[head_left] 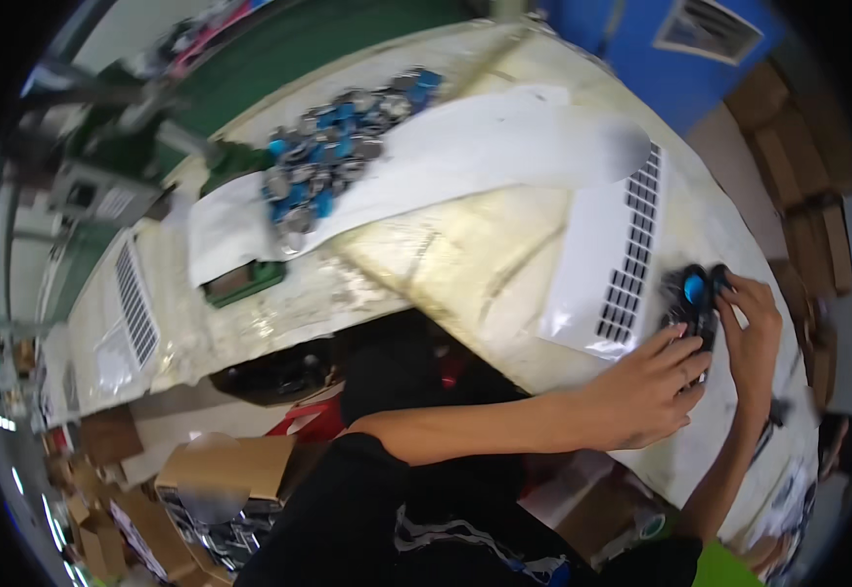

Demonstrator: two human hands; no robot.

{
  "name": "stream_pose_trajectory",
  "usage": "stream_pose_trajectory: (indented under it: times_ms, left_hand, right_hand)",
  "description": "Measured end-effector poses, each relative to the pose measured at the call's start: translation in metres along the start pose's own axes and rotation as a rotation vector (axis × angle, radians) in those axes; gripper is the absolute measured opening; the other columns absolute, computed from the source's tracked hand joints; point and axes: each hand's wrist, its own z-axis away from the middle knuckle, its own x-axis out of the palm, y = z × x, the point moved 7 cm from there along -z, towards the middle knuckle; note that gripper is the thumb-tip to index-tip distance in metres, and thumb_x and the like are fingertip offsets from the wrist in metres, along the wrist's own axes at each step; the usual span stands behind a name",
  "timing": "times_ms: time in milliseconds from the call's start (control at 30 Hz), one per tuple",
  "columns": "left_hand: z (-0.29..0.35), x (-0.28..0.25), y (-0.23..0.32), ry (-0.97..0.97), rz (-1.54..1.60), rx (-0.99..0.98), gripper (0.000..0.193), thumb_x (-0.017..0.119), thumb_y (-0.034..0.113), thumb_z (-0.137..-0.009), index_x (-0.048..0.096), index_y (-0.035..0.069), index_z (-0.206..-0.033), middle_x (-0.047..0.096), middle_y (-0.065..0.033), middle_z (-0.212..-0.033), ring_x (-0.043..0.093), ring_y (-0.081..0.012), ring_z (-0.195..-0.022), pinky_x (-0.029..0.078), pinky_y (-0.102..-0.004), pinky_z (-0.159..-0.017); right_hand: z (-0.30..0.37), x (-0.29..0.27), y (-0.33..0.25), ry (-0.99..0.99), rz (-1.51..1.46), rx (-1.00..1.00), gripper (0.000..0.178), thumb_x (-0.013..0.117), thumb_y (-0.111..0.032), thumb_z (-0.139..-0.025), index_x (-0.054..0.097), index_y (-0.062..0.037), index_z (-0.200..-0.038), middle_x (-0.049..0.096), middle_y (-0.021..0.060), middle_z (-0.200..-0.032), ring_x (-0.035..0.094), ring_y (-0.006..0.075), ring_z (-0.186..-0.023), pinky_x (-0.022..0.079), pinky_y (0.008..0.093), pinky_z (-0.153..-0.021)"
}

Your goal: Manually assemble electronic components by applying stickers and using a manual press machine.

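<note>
At the right side of the table, my left hand reaches across with its fingers closed over a black object. A blue disc shows in a round black ring at that object's far end. Just beside it, my right hand pinches a small round black piece between thumb and fingers. Whether the two black pieces are joined I cannot tell. To the left of my hands lies a white sheet bearing rows of small black squares.
A heap of round silvery and blue discs lies on white cloth or paper. A green tray sits by the table's near edge. Another sheet of black squares is at the far left. Cardboard boxes stand below.
</note>
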Motion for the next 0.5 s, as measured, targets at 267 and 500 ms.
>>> stream_pose_trajectory:
  times_ms: [267,500]
  left_hand:
    - [0.107,-0.227,-0.151,0.390,-0.709,-0.504,0.034,0.069,0.008,-0.083,0.065,0.008,-0.117,0.062,-0.0133,-0.122,0.056,-0.0344,-0.111,0.042,-0.0438,-0.098]
    - [0.158,-0.312,-0.224,0.141,-0.743,-0.462,0.026,0.060,0.002,-0.091,0.065,-0.004,-0.115,0.068,-0.0203,-0.112,0.065,-0.0336,-0.102,0.049,-0.0375,-0.092]
  right_hand:
    - [0.034,-0.026,-0.004,0.183,-0.001,0.179,0.030,0.070,0.001,-0.081,0.070,-0.0030,-0.111,0.061,0.0124,-0.128,0.057,0.0309,-0.115,0.045,0.0372,-0.098]
    - [0.108,-0.012,-0.015,0.492,-0.058,0.335,0.031,0.076,-0.007,-0.078,0.069,-0.0086,-0.108,0.061,0.0102,-0.124,0.055,0.0308,-0.112,0.048,0.0378,-0.092]
